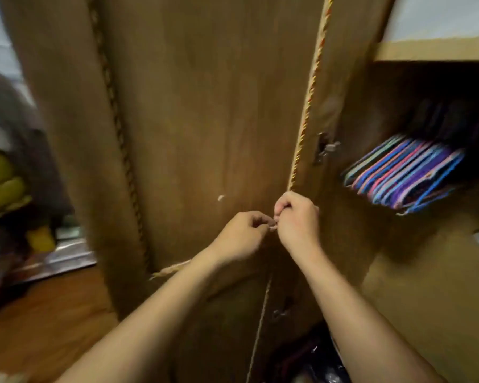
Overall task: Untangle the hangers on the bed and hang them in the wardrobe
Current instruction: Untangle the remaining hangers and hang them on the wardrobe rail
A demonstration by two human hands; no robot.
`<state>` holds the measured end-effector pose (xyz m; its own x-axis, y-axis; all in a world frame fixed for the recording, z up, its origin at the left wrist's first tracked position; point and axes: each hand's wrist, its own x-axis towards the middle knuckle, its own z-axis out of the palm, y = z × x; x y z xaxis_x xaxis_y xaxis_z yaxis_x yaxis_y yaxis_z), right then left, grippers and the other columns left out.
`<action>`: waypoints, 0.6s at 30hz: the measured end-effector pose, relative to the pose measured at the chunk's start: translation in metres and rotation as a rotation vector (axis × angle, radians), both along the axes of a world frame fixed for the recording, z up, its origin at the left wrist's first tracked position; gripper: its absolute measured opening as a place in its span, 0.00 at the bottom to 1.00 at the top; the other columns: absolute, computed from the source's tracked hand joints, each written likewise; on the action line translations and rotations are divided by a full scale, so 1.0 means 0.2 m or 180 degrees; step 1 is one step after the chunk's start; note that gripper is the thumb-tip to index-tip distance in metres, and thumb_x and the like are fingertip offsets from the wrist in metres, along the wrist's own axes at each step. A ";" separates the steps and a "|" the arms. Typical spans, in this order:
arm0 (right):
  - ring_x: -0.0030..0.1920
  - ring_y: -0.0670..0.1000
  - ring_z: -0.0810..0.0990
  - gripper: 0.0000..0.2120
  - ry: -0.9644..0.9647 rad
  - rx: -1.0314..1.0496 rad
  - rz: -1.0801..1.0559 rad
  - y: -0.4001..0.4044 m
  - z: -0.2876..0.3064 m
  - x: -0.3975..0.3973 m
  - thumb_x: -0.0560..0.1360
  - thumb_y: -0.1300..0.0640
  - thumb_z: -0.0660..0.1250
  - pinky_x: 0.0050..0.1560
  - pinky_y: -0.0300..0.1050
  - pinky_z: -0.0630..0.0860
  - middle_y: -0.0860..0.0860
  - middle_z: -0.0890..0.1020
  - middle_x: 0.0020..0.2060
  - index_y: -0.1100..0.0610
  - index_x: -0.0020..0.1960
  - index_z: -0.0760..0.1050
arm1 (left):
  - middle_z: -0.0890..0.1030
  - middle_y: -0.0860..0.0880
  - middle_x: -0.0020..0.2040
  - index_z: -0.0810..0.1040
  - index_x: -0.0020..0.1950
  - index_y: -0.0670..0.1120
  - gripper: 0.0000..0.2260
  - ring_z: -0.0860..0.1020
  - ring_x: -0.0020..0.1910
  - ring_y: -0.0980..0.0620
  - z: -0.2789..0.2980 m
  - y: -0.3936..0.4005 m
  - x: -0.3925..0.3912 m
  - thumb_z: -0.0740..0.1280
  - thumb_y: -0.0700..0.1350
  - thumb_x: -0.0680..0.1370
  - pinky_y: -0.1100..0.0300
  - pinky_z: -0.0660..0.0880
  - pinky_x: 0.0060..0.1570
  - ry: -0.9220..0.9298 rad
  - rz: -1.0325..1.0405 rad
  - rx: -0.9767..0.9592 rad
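**Count by kind**

- Bare hands: 2 — left hand [245, 234], right hand [296, 219].
- Brown wooden wardrobe door [205, 120]: 1.
- Twisted yellow-red cord [309, 100]: 1 along the door's edge.
- Metal door latch [325, 149]: 1.
- Bunch of thin multicoloured wire hangers [404, 172] (blue, pink, purple): 1 bunch; too blurred and packed to count singly.
- Grey-and-yellow plush toy [3, 172]: 1.

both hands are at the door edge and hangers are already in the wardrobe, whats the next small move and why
Probably swing the wardrobe door shut: both the left hand and right hand pinch at its edge, and the coloured hangers already hang inside.
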<state>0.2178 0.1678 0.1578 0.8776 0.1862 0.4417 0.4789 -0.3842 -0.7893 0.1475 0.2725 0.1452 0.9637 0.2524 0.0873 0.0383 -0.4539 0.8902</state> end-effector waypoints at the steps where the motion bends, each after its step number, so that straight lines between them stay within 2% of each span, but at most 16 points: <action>1: 0.38 0.56 0.77 0.11 0.0094 -0.0032 0.0194 0.06 -0.07 -0.09 0.64 0.68 0.58 0.40 0.47 0.75 0.50 0.78 0.29 0.56 0.31 0.74 | 0.84 0.53 0.43 0.83 0.51 0.50 0.09 0.80 0.41 0.54 -0.09 0.05 -0.14 0.63 0.42 0.80 0.55 0.78 0.44 0.0072 0.0236 -0.0119; 4: 0.39 0.56 0.75 0.12 0.0204 -0.0237 0.0898 0.25 -0.30 -0.46 0.64 0.72 0.58 0.41 0.47 0.69 0.51 0.77 0.29 0.59 0.30 0.73 | 0.83 0.50 0.45 0.82 0.53 0.48 0.09 0.80 0.42 0.53 -0.37 0.17 -0.66 0.62 0.40 0.81 0.61 0.75 0.39 0.0446 0.0961 -0.0499; 7: 0.39 0.57 0.76 0.11 0.0429 -0.0725 0.1809 0.46 -0.53 -0.89 0.62 0.69 0.57 0.41 0.47 0.73 0.51 0.78 0.28 0.57 0.30 0.73 | 0.83 0.52 0.43 0.81 0.51 0.51 0.10 0.80 0.41 0.53 -0.60 0.25 -1.24 0.61 0.42 0.81 0.58 0.73 0.40 0.0725 0.1752 -0.0837; 9: 0.39 0.59 0.77 0.11 0.0569 -0.1166 0.2366 0.59 -0.65 -1.19 0.62 0.69 0.56 0.41 0.47 0.77 0.52 0.79 0.29 0.57 0.31 0.74 | 0.81 0.51 0.42 0.80 0.51 0.50 0.10 0.79 0.38 0.51 -0.72 0.25 -1.63 0.59 0.41 0.82 0.59 0.70 0.35 0.0795 0.2300 -0.1193; 12: 0.36 0.58 0.78 0.11 0.0549 -0.1679 0.3220 0.75 -0.76 -1.75 0.65 0.69 0.58 0.38 0.47 0.77 0.54 0.80 0.30 0.57 0.33 0.75 | 0.78 0.48 0.40 0.77 0.52 0.46 0.09 0.74 0.32 0.52 -0.84 0.17 -2.30 0.57 0.38 0.82 0.63 0.65 0.28 0.0593 0.3346 -0.1835; 14: 0.34 0.57 0.76 0.08 0.0512 -0.1968 0.3885 0.82 -0.81 -2.20 0.66 0.68 0.58 0.36 0.47 0.74 0.55 0.79 0.29 0.60 0.33 0.74 | 0.76 0.47 0.40 0.76 0.53 0.44 0.09 0.72 0.31 0.53 -0.87 0.05 -2.77 0.56 0.36 0.82 0.66 0.65 0.27 0.0409 0.4056 -0.2172; 16: 0.33 0.54 0.73 0.07 0.0511 -0.2134 0.4433 0.86 -0.84 -2.59 0.65 0.64 0.58 0.36 0.48 0.70 0.53 0.75 0.27 0.58 0.31 0.71 | 0.78 0.46 0.42 0.76 0.54 0.44 0.10 0.75 0.32 0.53 -0.90 -0.07 -3.14 0.56 0.36 0.82 0.66 0.67 0.28 0.0344 0.4605 -0.2285; 18: 0.34 0.55 0.74 0.07 0.0391 -0.2120 0.4881 0.87 -0.89 -3.00 0.61 0.59 0.56 0.37 0.50 0.72 0.53 0.77 0.27 0.57 0.30 0.73 | 0.79 0.48 0.43 0.77 0.53 0.46 0.10 0.76 0.33 0.54 -0.94 -0.22 -3.50 0.56 0.38 0.82 0.64 0.68 0.31 0.0273 0.5091 -0.2334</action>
<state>-0.3821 0.3414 -0.0196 -0.2600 0.9588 -0.1143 0.6545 0.0880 -0.7509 -0.5518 0.2291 -0.0431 -0.2503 0.8290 -0.5001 0.0586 0.5286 0.8469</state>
